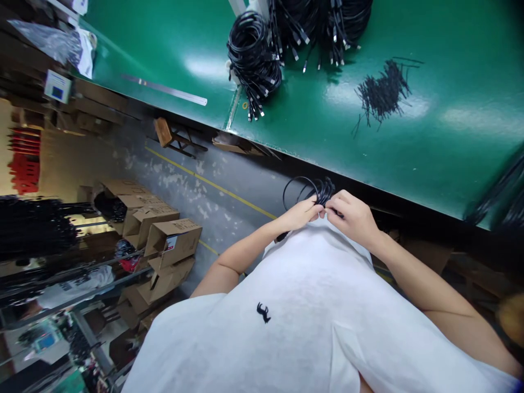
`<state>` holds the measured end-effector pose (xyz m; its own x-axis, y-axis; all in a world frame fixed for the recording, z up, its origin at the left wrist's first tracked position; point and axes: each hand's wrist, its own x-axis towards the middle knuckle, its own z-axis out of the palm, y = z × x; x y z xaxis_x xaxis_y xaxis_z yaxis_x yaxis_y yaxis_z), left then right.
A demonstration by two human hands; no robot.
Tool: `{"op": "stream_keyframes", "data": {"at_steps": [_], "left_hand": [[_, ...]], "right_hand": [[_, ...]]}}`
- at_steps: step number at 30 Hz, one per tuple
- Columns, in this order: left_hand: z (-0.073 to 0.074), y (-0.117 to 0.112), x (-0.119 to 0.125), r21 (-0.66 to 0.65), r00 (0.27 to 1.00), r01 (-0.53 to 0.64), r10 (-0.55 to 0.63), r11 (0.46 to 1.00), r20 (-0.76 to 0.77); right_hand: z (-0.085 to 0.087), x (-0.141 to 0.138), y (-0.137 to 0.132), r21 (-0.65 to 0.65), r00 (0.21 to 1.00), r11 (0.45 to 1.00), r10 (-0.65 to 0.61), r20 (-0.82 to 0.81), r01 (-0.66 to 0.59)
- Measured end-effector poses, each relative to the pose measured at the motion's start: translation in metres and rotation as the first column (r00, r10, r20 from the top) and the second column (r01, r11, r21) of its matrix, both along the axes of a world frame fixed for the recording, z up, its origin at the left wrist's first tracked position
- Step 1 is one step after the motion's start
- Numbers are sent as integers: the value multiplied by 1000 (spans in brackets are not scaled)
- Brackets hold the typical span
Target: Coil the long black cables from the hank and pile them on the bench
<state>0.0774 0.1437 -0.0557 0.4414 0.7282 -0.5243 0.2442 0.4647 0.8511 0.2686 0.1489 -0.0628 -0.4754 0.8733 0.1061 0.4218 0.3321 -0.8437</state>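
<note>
Just past the left grip (pixel 301 214) and the right grip (pixel 355 218), the edge of a green table (pixel 409 158) stands in the way. On it, ahead of the grips, are big bunches of black cables (pixel 254 52) with silver tips. Ahead and to the right of them lies a messy heap of thin black strips (pixel 382 93); ahead and to the left is a flat metal ruler (pixel 176 94). Left of the left grip, cardboard boxes (pixel 176 240) and a wooden stool (pixel 162 132) stand on a patchy grey floor (pixel 229 169). The table top is smooth and shiny. A round, bendy black cable coil (pixel 325 191) is right at the grips, in front of the white shirt (pixel 303 284). The left grip pinches the coil. The right grip's bent fingers touch it, but I cannot tell if they squeeze anything.
</note>
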Motion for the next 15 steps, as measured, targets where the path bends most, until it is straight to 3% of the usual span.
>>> {"op": "stream_keyframes", "data": {"at_steps": [2,4,6,10,15], "left_hand": [[-5,1,3,-50,999,26,-24,998,45],[-8,3,6,-113,993,49,-37,992,111],[-10,6,7,-182,987,56,-27,982,161],[-8,13,5,-324,958,72,25,943,286],[-4,16,2,-377,920,36,117,925,374]], "right_hand": [[8,2,10,255,974,945,172,145,-205],[13,4,22,395,903,814,355,242,-426],[17,7,31,471,832,686,450,325,-555],[26,14,38,533,745,529,373,553,-661],[36,12,40,574,652,327,233,721,-751]]}}
